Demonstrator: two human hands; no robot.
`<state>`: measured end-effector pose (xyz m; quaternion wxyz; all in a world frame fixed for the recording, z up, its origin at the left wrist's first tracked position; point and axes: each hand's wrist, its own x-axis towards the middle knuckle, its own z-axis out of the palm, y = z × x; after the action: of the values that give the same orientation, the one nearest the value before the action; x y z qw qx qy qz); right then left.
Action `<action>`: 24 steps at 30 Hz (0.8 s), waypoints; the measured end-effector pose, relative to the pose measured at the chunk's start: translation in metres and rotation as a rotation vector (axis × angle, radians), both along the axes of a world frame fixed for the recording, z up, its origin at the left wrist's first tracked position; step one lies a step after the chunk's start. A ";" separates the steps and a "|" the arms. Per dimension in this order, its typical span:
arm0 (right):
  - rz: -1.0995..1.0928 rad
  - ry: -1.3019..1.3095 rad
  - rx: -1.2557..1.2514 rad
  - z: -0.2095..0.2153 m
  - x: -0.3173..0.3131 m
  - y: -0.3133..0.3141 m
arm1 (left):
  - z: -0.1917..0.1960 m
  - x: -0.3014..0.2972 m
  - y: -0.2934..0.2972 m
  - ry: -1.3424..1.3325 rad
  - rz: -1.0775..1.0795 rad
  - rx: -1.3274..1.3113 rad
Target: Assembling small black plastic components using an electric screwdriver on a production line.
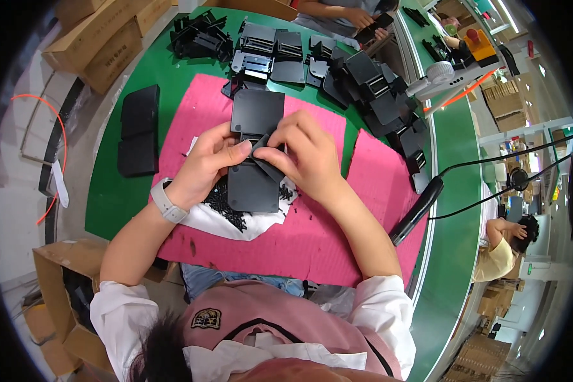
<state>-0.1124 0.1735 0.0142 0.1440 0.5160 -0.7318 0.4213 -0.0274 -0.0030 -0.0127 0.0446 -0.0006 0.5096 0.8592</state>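
A black plastic assembly with two flat, round-cornered panels (257,109) joined by a narrow middle section is held above the pink mat (286,254). My left hand (207,159), with a pale watch at the wrist, grips the middle section from the left, thumb on top. Fingers and thumb of my right hand (309,153) pinch a thin, dark flat piece (269,167), which lies slanted across that middle section. Beneath the assembly, many small black screws (226,207) lie heaped on a white sheet (251,230). The far side of the middle section is hidden by my fingers.
Stacked black parts (286,54) line the table's far side. Another two-panel part (139,130) lies at left on the green table (105,207). A corded black screwdriver (417,210) is at right. Cartons (99,48) stand at left. Across the table, a person's hands (366,22) hold a dark part.
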 end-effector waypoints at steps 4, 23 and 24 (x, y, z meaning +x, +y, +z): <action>-0.038 0.238 0.105 -0.008 0.005 0.000 | 0.001 0.002 0.001 -0.023 0.067 0.021; 0.173 0.048 -0.009 0.013 0.002 -0.005 | -0.002 0.006 -0.002 0.054 -0.009 0.096; 0.171 0.045 -0.009 0.010 0.001 -0.004 | -0.002 0.006 -0.003 0.049 -0.004 0.081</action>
<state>-0.1113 0.1694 0.0245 0.1262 0.5853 -0.6798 0.4235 -0.0218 -0.0064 -0.0147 0.0338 0.0233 0.4753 0.8789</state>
